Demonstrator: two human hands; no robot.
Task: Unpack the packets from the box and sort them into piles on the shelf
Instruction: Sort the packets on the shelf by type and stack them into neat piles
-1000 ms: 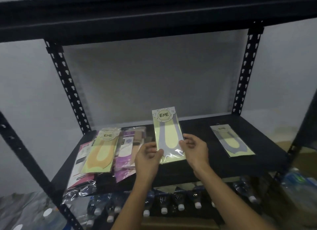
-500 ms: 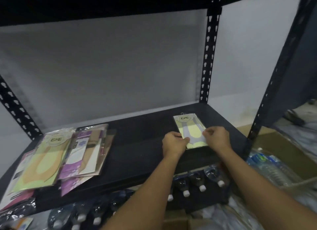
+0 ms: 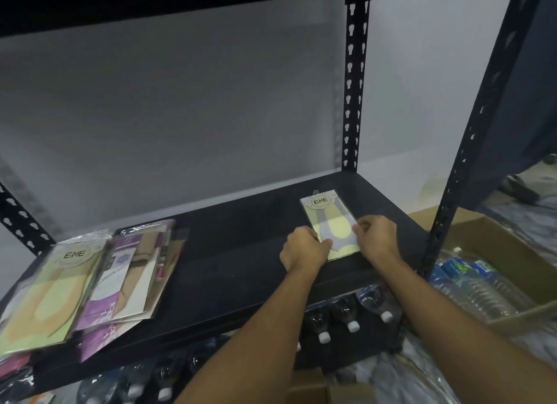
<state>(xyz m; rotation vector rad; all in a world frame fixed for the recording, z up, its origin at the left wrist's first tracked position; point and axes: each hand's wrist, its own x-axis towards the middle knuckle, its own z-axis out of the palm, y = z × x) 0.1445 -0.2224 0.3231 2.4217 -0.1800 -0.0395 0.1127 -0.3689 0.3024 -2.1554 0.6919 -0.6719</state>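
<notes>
Fingers of both hands are curled in on the near end of a pale yellow packet (image 3: 328,222) that lies flat on the black shelf (image 3: 241,253). The left hand (image 3: 304,248) pinches its near left corner and the right hand (image 3: 376,237) its near right edge, thumbs and fingertips closed tight on the wrapper. The knuckles cover the grip, so how much of the packet sits under the fingers is hard to tell, and its near end is mostly hidden behind the two hands.

Its long axis runs away from the fingers toward the back wall, leaning a little to the left. The far end carries a round label reading "ENE" and a small hanger tab. A grey U-shape shows through the clear front, its open end toward the hands.

Well to the left of the fingers, a loose pile of packets (image 3: 99,283) fans over the shelf: a yellow one with the same label on top, purple and tan ones beside it. The pile's left side is cut off by the frame and blurred.

Below the fingers, under the shelf, bottle caps (image 3: 352,326) poke out of the dark. To the right of the fingers, past the upright post (image 3: 470,150), a cardboard box (image 3: 512,262) holds wrapped water bottles.
</notes>
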